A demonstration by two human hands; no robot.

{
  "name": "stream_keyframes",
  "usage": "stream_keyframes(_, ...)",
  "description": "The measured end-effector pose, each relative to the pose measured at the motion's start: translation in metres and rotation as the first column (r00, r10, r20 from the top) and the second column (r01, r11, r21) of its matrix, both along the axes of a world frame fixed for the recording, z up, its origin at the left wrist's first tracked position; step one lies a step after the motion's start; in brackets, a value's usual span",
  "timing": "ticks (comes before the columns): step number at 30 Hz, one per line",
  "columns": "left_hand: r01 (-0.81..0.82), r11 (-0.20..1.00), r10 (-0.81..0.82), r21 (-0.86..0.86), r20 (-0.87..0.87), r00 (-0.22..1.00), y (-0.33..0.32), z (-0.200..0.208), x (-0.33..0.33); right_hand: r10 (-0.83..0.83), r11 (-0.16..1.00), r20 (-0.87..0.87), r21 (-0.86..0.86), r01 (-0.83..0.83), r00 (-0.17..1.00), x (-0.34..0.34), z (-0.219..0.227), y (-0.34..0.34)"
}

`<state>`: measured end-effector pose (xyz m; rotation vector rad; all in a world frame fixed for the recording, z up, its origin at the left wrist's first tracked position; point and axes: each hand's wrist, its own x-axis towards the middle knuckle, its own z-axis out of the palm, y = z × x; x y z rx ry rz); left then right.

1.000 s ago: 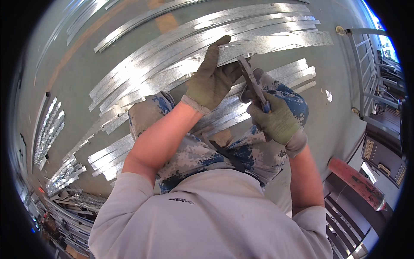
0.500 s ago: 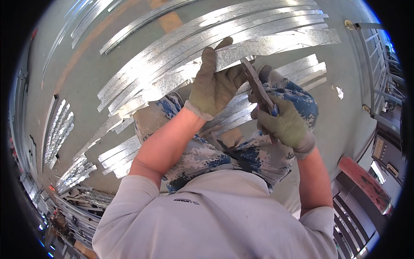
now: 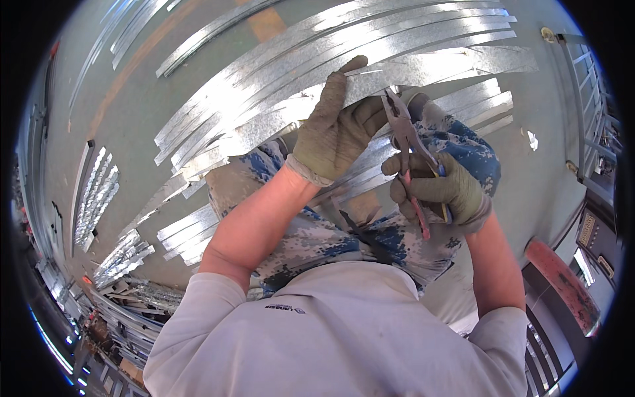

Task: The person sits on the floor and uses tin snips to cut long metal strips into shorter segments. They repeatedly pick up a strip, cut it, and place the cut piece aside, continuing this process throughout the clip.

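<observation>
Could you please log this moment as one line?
left hand: holds metal strip; right hand: holds pliers-like tool; tool's head: at strip's near edge

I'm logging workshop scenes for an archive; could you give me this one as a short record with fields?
Left hand: gloved, gripping a long metal strip at its near edge; hand
Right hand: gloved, around the handles of a plier-like tool
Tool state: handles spread, one red, one blue; tips at the strip's near edge, contact unclear
Beyond the strip: more metal strips side by side on the floor
Far right: red cylinder, lying tilted
Clothing: camouflage trousers, pale shirt
</observation>
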<state>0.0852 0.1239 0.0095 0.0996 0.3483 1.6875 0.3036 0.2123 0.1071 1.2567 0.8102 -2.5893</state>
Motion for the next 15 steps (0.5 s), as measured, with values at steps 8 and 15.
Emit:
stream_keyframes(8,0.018,0.999,-0.019,-0.026,-0.052,0.998,0.002,-0.003,-0.004,0.0,1.0,-0.075,0.012,0.001,0.997,0.0,-0.008,-0.002)
stream_keyframes(15,-0.002,0.99,0.012,0.139,-0.072,0.997,-0.003,-0.001,-0.01,0.071,0.976,-0.085,0.21,-0.052,0.994,-0.007,0.012,-0.025)
